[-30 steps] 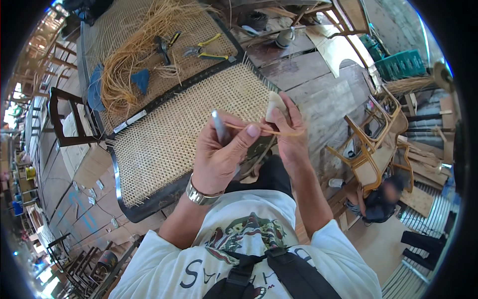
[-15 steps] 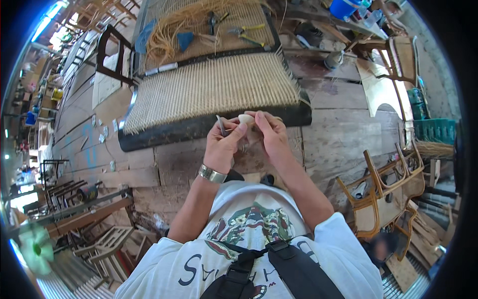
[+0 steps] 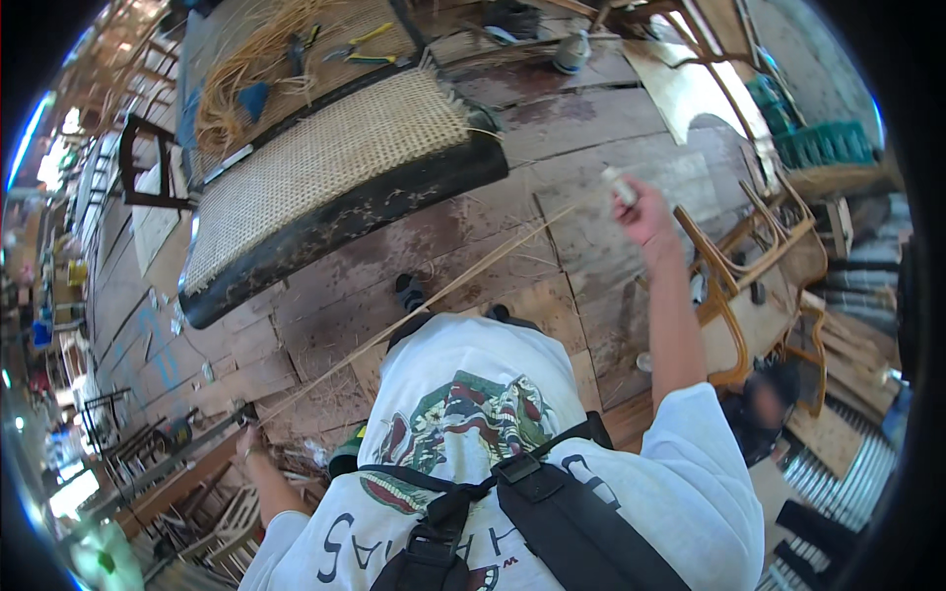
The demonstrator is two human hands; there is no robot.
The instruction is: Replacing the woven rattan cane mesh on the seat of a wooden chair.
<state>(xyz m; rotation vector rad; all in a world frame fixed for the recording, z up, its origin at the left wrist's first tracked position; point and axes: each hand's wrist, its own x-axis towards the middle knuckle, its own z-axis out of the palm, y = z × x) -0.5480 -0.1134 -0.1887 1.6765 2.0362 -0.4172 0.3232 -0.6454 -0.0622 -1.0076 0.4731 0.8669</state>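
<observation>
Plank floor [image 3: 581, 207] fills most of the view, worn wood w/ gaps and scraps of cane. Next biggest: woven cane seat panel [image 3: 325, 167] in a dark frame, lying at approx 11 o'clock from the person, long edge running upper right to lower left. Behind it, at 12, a loose bundle of rattan strands [image 3: 236, 74] w/ yellow-handled pliers [image 3: 360, 44] just beside. Wooden chair frames [image 3: 749, 276] stacked at 3 o'clock, green plastic crate [image 3: 818, 148] beyond them at 2.

Long thin cane strip [image 3: 414, 310] stretches taut across the floor, from 8 o'clock up to 1 o'clock, passing over the person's shoe [image 3: 409, 293].

Right hand [image 3: 641, 212] raised at 1–2 o'clock, arm out, fist clenched round a small pale-handled tool [image 3: 619, 184] that pokes up out of it; the strip's upper end points toward this hand, but contact can't be told. Left hand [image 3: 246, 433] low at 8 o'clock, down beside the hip, partly hidden; fingers closed on the strip's lower end, near a metal bar [image 3: 168, 458].
</observation>
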